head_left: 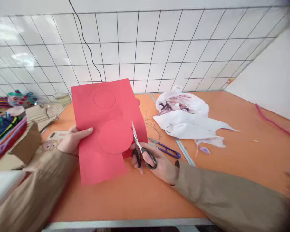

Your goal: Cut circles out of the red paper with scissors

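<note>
- Red paper sheet (106,117): held up between both hands, over the orange table (125,206); double ring drawn up top, bigger circle lower down, sheet cut in to that circle's right side.
- Left hand (72,140): closed on sheet's left edge, thumb in front, fingers behind.
- Right hand (161,162): curled round black-handled scissors (138,145), thumb through one loop; blade at the lower circle's right edge, can't tell from here how wide the blades stand.
- Purple-handled snips (169,151): on table, just beyond right hand.
- Phone (53,141): lying beside left hand, partly hidden.
- White crumpled cloth or bag, printed (183,119): table, beyond snips.
- Cardboard box (27,146): far left, colourful fuzzy stems inside.
- Red cord (275,122): far right.
- White tiled wall (149,48) behind, black cable (87,45) hanging down it.
</note>
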Available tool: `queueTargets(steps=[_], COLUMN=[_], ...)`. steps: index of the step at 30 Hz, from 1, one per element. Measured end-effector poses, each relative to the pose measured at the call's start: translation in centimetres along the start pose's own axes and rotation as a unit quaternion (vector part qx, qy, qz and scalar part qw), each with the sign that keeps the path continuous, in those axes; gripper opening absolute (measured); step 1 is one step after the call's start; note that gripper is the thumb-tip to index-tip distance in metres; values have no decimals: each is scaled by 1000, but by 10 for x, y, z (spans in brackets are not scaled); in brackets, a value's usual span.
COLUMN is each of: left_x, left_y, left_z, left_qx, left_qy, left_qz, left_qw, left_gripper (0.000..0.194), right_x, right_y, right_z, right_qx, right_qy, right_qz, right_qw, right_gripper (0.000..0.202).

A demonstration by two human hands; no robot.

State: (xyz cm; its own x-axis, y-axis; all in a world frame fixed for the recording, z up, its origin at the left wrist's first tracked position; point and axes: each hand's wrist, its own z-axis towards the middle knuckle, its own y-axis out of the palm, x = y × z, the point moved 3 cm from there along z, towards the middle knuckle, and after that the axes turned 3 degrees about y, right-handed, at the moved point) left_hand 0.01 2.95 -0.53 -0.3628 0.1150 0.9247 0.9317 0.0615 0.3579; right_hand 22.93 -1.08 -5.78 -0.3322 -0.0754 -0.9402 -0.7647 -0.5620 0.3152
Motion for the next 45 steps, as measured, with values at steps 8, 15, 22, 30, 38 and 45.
queueTargets(steps=[8, 15, 22, 30, 38, 45], left_x=[1, 3, 4, 0, -6, -6], left_y=[0, 2, 2, -2, -8, -5], left_z=[0, -1, 0, 6, 7, 9], left_qx=[18, 19, 21, 32, 43, 41], left_qy=[4, 14, 28, 14, 9, 11], left_qz=[3, 2, -2, -14, -15, -27], left_qw=[1000, 1000, 999, 999, 999, 999], left_gripper=[30, 30, 27, 29, 29, 29], right_x=[3, 3, 3, -1, -3, -2], right_y=[0, -2, -1, 2, 3, 2], right_z=[0, 1, 2, 4, 4, 5], right_qx=[0, -21, -22, -34, -31, -46], right_qy=[25, 31, 36, 46, 58, 37], right_qz=[51, 38, 11, 15, 28, 19], right_qw=[998, 999, 999, 998, 997, 998], right_gripper=[36, 46, 42, 39, 40, 40])
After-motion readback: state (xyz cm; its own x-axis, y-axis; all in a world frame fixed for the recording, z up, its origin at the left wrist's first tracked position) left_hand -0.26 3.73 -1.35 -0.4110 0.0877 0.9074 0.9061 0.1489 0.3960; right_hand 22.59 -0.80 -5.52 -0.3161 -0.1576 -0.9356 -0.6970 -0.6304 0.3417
